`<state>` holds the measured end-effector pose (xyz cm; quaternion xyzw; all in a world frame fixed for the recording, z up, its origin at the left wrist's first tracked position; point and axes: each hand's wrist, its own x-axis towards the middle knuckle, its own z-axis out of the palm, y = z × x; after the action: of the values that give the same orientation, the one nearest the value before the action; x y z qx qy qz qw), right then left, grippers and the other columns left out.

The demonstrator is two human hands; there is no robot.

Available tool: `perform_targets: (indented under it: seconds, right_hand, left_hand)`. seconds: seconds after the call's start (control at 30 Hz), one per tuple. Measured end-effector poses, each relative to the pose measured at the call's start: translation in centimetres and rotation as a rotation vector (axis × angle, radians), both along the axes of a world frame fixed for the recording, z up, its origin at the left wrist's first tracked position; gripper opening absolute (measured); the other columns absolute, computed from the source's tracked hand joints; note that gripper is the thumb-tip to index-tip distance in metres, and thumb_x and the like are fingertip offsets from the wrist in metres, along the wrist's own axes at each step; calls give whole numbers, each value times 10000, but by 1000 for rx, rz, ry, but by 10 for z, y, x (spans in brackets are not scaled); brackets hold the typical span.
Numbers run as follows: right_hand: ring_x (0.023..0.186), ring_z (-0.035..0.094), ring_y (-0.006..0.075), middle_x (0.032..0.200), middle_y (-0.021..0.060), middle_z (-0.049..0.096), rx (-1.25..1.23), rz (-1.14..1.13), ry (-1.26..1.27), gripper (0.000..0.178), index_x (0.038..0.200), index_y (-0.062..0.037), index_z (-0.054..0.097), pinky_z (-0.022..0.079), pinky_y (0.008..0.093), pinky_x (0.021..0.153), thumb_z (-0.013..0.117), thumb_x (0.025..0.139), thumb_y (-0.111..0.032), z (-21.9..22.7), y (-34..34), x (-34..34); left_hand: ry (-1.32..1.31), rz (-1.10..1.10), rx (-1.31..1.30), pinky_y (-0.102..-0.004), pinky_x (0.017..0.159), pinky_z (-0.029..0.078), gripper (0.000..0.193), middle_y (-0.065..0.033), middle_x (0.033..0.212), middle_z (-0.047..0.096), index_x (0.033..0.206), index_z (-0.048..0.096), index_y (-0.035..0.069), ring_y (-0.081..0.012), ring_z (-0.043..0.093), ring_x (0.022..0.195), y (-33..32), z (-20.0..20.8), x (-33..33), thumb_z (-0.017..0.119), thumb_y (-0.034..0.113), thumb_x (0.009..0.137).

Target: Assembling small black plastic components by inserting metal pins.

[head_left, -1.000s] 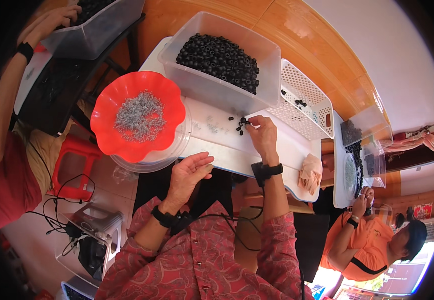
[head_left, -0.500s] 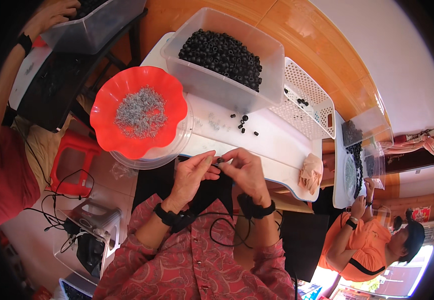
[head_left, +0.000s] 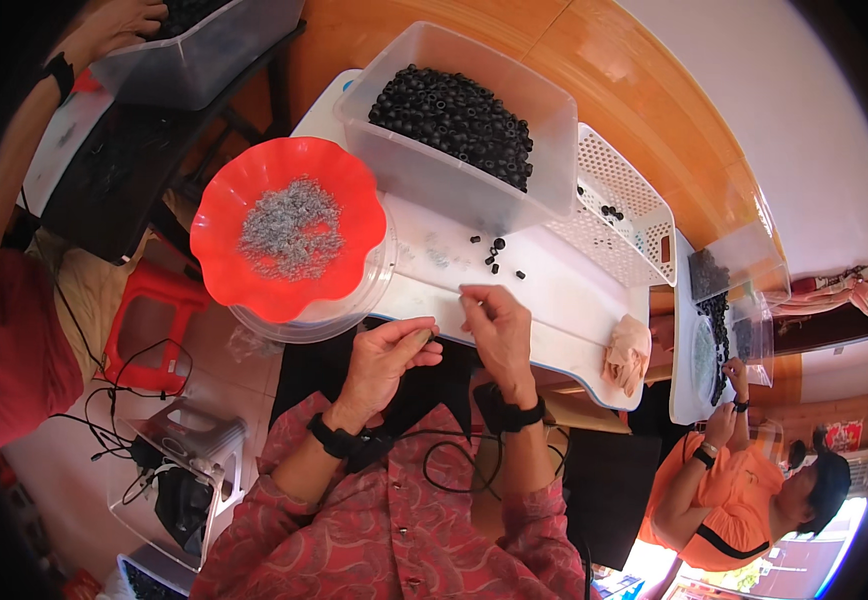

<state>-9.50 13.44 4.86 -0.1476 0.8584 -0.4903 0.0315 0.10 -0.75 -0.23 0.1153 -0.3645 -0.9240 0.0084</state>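
Observation:
My left hand (head_left: 386, 362) is closed in a pinch over my lap, just off the table's near edge. A small dark piece (head_left: 431, 338) shows at its fingertips, mostly hidden. To its right, my right hand (head_left: 501, 333) is over the near edge of the table, its thumb and index finger slightly apart with nothing visible between them. Several loose black, short tubular pieces (head_left: 495, 256) lie on the white table (head_left: 424, 295) beyond it. A red wavy-rimmed bowl (head_left: 216, 250) of tiny silvery-grey parts (head_left: 294, 230) sits left of my hands.
A clear plastic bin (head_left: 434, 170) heaped with black pieces stands at the back, beside a white perforated basket (head_left: 629, 165). A crumpled peach cloth (head_left: 628, 352) lies on the right. One co-worker in orange (head_left: 724, 490) works at right; another person's arm (head_left: 14, 170) is at left.
My right hand has parted from my left and moved slightly right and toward the loose black pieces. My left hand keeps its pinch. The view has shifted slightly.

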Motion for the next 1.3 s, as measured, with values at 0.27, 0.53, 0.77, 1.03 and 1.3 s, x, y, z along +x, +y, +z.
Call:
perform_targets:
  seconds: [0.27, 0.53, 0.77, 1.03, 1.3]
  right_hand:
    - [687, 592, 328, 817, 165, 594, 362, -156, 398, 157, 999, -42, 690, 482, 420, 649, 602, 888, -109, -23, -20, -32]
    - [680, 611, 244, 822, 124, 600, 153, -186, 387, 90, 892, -10, 668, 491, 339, 613, 676, 834, -78, -34, -12, -33]
    - [659, 600, 101, 802, 45, 650, -342, -137, -246, 139, 982, 8, 650, 474, 221, 611, 685, 878, -79, 6, -12, 35]
    - [790, 629, 112, 937, 52, 624, -546, 39, -223, 106, 947, 14, 646, 515, 225, 704, 655, 856, 67, 4, -9, 58]
    - [802, 631, 117, 947, 53, 605, -484, 70, -192, 107, 923, 12, 665, 517, 230, 707, 673, 835, 71, 2, -4, 58]
  left_hand:
    - [41, -46, 83, -254, 748, 549, 250, -115, 1070, 662, 1174, 620, -32, -152, 646, 864, -8, -5, 3, 592, 80, 952]
    - [102, -54, 336, -307, 861, 542, 261, -112, 1095, 648, 1192, 601, -42, -192, 648, 966, -13, -1, 2, 566, 74, 961]
    - [101, -45, 322, -323, 923, 532, 261, -132, 1170, 623, 1203, 583, -36, -201, 640, 1024, -14, 3, 3, 551, 29, 952]
    - [79, -61, 316, -284, 818, 564, 253, -115, 1049, 668, 1182, 607, -29, -173, 667, 917, -8, 3, 3, 584, 58, 945]
    - [60, -80, 256, -257, 763, 566, 260, -107, 1013, 678, 1181, 621, -21, -153, 668, 865, -7, -1, 6, 599, 82, 943]
